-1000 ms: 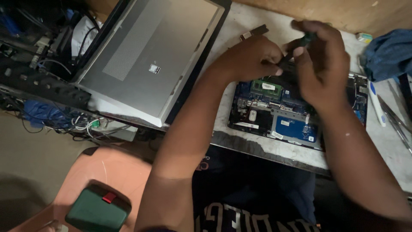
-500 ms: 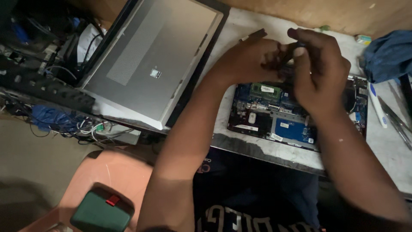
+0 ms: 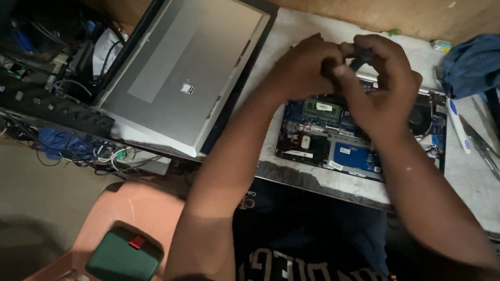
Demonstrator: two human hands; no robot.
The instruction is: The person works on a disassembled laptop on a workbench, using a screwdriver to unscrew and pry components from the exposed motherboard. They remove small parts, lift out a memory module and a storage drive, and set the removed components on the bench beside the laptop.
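Seen from the head camera, both hands meet above the far edge of an opened laptop (image 3: 359, 140) whose bare circuit boards face up on the pale bench (image 3: 312, 179). The left hand (image 3: 304, 70) is curled nearly closed, and the right hand (image 3: 383, 86) is bent around it, fingers pinched on a small dark part (image 3: 358, 63) held between the two; what exactly the part is cannot be told, as the fingers cover most of it. It sits just above the laptop's back rim, near the green memory strip (image 3: 323, 108). Judging by this grip, the work would go best with the part kept low over the boards, wrists steady, and force applied gently so nothing slips onto the exposed electronics. A grey laptop cover (image 3: 182, 78) lies to the left on the bench, a blue cloth (image 3: 474, 65) to the right, and a green box (image 3: 125, 257) rests on a pink stool (image 3: 140, 208) below. Compared with half a second earlier, the hands have drawn closer together and shifted slightly toward the wall, while the laptop, cover and cloth lie as they did.
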